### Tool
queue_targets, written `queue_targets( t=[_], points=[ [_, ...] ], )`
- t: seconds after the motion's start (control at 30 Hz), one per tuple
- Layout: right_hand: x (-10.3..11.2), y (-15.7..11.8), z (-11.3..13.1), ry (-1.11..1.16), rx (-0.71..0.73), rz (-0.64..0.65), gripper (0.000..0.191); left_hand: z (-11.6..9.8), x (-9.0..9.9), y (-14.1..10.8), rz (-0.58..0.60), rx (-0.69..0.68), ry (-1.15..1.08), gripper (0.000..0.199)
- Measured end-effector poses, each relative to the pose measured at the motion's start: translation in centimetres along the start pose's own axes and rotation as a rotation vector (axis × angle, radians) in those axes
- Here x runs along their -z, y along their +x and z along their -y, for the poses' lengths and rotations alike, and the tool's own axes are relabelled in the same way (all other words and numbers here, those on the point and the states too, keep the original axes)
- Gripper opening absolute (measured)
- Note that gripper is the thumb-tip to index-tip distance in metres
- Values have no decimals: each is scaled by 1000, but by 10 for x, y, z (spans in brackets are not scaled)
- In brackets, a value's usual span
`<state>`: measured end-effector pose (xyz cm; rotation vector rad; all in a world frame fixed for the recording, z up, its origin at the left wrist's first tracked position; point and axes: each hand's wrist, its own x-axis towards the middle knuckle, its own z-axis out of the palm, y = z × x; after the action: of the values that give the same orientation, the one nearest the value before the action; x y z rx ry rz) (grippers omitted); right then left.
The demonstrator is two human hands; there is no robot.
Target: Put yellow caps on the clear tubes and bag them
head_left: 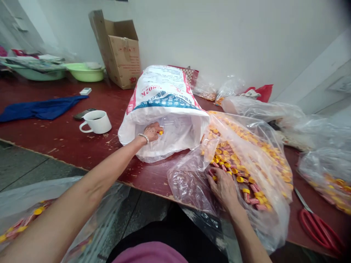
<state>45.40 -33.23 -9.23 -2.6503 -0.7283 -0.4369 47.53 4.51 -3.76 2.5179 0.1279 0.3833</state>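
Observation:
My left hand (153, 132) reaches into the mouth of a white woven sack (164, 86) with red and blue print. Its fingers are closed on a small yellow-capped red piece (161, 132). A clear liner shows inside the sack. On the right, my right hand (225, 186) is in the opening of a clear plastic bag (263, 146), its fingers curled around small yellow-capped red pieces. Many more such pieces (248, 195) lie loose in that bag, right beside the hand.
A white mug (97, 122) and a blue cloth (44, 108) lie left on the dark red table (68, 142). Red-handled scissors (315, 223) lie at the right. Behind are a cardboard box (124, 60) and a green basin (85, 73). Another bag (24, 219) of pieces is low at left.

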Motion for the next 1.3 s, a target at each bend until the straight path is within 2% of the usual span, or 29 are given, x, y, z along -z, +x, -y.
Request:
queue_targets(
  t=[0.17,0.27,0.33,0.4,0.5,0.6,0.67,0.77,0.9,1.07,1.17,1.3],
  points=[
    [-3,6,3,56,-51,2,23,9,-19,27,142,-94,185,20],
    [-1,4,-2,113,-104,-9,25,8,-16,29,155,-106,232,18],
    [4,1,-6,165,-145,-17,24,6,-8,22,113,-88,247,20],
    [12,-3,-5,232,-190,-37,29,0,1,5,38,-51,263,24],
    [31,-9,14,393,-272,-60,40,-19,10,-42,-13,-8,149,34],
    [53,-14,54,798,-379,-45,40,-51,7,-102,131,-16,-250,36],
    [64,-16,82,1008,-360,-35,36,-73,2,-137,239,-37,-426,34],
    [68,-18,109,980,-189,18,26,-97,-5,-170,320,-37,-502,32],
    [64,-21,117,796,-20,71,20,-107,-9,-184,375,14,-524,30],
    [66,-25,123,730,82,51,17,-115,-13,-189,436,34,-686,34],
    [70,-29,128,722,100,89,24,-120,-16,-193,452,67,-825,32],
    [75,-36,126,702,27,74,37,-120,-20,-196,487,146,-979,32]
  ],
)
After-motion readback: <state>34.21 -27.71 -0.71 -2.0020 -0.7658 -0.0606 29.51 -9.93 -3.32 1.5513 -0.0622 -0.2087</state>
